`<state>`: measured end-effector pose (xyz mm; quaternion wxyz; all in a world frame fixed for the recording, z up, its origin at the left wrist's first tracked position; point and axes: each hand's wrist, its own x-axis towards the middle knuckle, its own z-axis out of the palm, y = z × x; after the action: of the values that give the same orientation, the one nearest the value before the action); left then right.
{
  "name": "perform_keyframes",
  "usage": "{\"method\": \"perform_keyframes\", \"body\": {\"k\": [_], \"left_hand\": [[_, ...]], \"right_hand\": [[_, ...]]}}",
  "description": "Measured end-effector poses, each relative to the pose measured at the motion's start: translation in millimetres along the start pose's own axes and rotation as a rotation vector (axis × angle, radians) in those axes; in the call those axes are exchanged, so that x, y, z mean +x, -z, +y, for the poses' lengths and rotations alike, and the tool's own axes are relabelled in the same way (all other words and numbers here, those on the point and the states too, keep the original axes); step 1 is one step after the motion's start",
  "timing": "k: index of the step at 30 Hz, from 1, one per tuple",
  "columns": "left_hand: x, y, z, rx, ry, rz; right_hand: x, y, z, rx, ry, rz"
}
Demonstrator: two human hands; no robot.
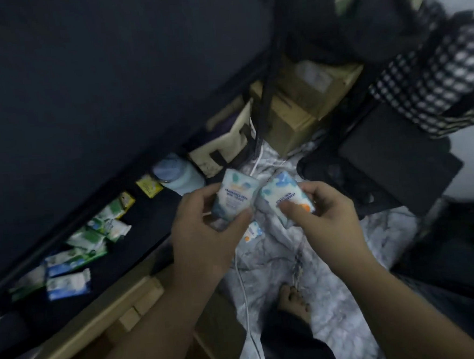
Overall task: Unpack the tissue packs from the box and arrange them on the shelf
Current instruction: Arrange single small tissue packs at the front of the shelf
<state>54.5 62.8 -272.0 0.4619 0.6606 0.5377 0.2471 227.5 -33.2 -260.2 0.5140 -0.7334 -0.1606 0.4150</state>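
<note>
In the middle of the frame, two hands were held close together, and each one held a small tissue pack. The left hand (202, 223) gripped one pack (233, 197) with the thumb on its front and the fingers curled behind it; this pack stood nearly upright and showed blue leaf prints and some dark text. The right hand (325, 215) pinched a second pack (284, 197) between the thumb and the curled fingers, and this one was tilted, with an orange mark near its lower corner. The two packs were just beside each other and their near edges seemed to touch. Under the hands, a third pack (252, 230) lay on a pale marbled sheet (336, 298), partly hidden by the left hand.

At the lower left of the frame, a dark shelf (138, 228) ran diagonally, and a loose row of tissue packs (76, 258) in green, white and blue already lay on it, some overlapping. Further up the shelf stood a light blue bottle (179, 175) and a beige bag (227, 143). At the lower left edge was an open cardboard box (105, 323). More brown cartons (303, 101) were piled at the upper middle. A bare foot (293, 301) rested on the sheet near the bottom, and a white cable (246, 305) ran beside it. The picture was blurred, so the text on the packs could not be read.
</note>
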Motion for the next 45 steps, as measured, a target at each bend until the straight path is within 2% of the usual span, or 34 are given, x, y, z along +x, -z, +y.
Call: {"method": "perform_keyframes", "body": {"k": [10, 17, 25, 32, 35, 40, 45], "left_hand": [[-91, 158, 223, -0.08, -0.132, 0.047], [-138, 302, 329, -0.053, -0.295, 0.218], [-193, 461, 388, -0.104, -0.358, 0.546], [-254, 575, 421, -0.041, -0.423, 0.825], [-279, 610, 430, -0.025, -0.432, 0.912], [-301, 664, 448, 0.025, -0.4, 1.017], [-301, 693, 456, 0.088, -0.354, 1.076]], "right_hand": [[-159, 4, -226, -0.024, 0.174, -0.05], [-260, -27, -360, -0.035, 0.381, -0.16], [-338, -118, -496, -0.016, 0.707, -0.347], [-414, -193, -582, 0.037, 0.923, -0.677], [-444, -220, -605, 0.064, 0.965, -0.763], [-483, -266, -636, 0.054, 0.99, -0.845], [-504, -301, -652, 0.028, 1.018, -0.814]]}}
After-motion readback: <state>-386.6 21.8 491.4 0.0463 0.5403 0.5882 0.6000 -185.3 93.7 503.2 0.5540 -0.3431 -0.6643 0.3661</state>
